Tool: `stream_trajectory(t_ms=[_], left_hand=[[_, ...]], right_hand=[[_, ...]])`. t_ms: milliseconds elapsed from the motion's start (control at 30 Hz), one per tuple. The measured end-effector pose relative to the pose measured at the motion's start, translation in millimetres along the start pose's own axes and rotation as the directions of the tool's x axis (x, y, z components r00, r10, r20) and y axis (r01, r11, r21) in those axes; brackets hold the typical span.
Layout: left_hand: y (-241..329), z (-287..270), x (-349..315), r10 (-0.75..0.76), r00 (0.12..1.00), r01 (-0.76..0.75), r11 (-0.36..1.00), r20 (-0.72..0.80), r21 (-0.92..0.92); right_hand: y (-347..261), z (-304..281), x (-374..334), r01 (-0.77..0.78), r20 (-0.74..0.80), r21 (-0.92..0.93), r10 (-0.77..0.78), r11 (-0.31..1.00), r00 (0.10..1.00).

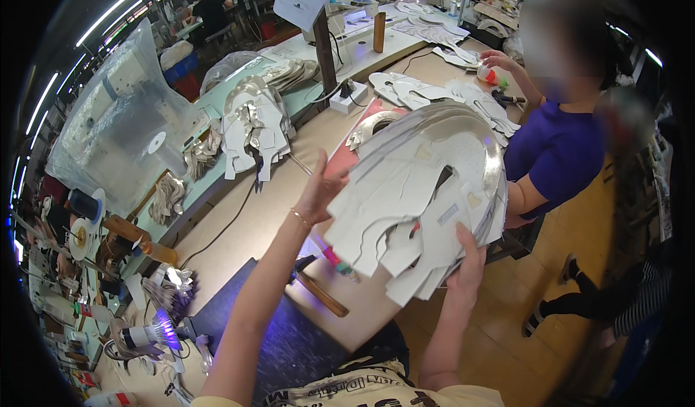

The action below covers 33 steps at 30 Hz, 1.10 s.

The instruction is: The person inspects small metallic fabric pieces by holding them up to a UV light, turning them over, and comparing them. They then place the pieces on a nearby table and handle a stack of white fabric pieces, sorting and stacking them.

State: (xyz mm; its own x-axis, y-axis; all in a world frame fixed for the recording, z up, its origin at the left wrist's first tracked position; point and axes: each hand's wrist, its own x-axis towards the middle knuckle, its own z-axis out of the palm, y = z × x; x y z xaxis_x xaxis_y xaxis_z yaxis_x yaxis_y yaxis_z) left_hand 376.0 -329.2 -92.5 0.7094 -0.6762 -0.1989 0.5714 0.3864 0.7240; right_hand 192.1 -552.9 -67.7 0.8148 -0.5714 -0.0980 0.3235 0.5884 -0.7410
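Note:
A thick stack of white shoe-upper pieces point(427, 190) with silvery curved rims is held up above the table, tilted. My right hand point(467, 266) grips its lower right edge, thumb on the top piece and fingers underneath. My left hand point(322, 193) is at the stack's left edge with its fingers spread; whether they touch it, I cannot tell. A co-worker in a purple shirt point(554, 157) stands at the right, one forearm reaching behind the stack, that hand hidden. Beneath the stack lie a red sheet point(353, 146) and a wooden-handled hammer point(321, 295).
More cut pieces point(253, 128) lie on the pale green ledge at left, and others point(413, 88) at the back right. A post point(323, 52) stands beyond the table, beside a white power strip point(349, 97). A lamp point(156, 335) glows purple at lower left, next to a dark mat point(275, 349).

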Motion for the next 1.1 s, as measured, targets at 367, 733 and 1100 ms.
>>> stream_trajectory(t_ms=[367, 733, 1100], left_hand=[[-21, 55, -101, 0.133, 0.967, -0.124, 0.991, -0.218, 0.055], [-73, 45, -312, 0.382, 0.774, -0.351, 0.923, -0.505, 0.16], [-153, 7, -382, 0.366, 0.589, -0.355, 0.918, -0.72, 0.177]], right_hand=[[-2, -19, -33, -0.131, 0.232, -0.182, 0.172, 0.975, 0.957], [78, 16, -82, -0.346, 0.496, -0.59, 0.666, 0.729, 0.557], [148, 13, -107, -0.237, 0.506, -0.799, 0.831, 0.552, 0.231]])
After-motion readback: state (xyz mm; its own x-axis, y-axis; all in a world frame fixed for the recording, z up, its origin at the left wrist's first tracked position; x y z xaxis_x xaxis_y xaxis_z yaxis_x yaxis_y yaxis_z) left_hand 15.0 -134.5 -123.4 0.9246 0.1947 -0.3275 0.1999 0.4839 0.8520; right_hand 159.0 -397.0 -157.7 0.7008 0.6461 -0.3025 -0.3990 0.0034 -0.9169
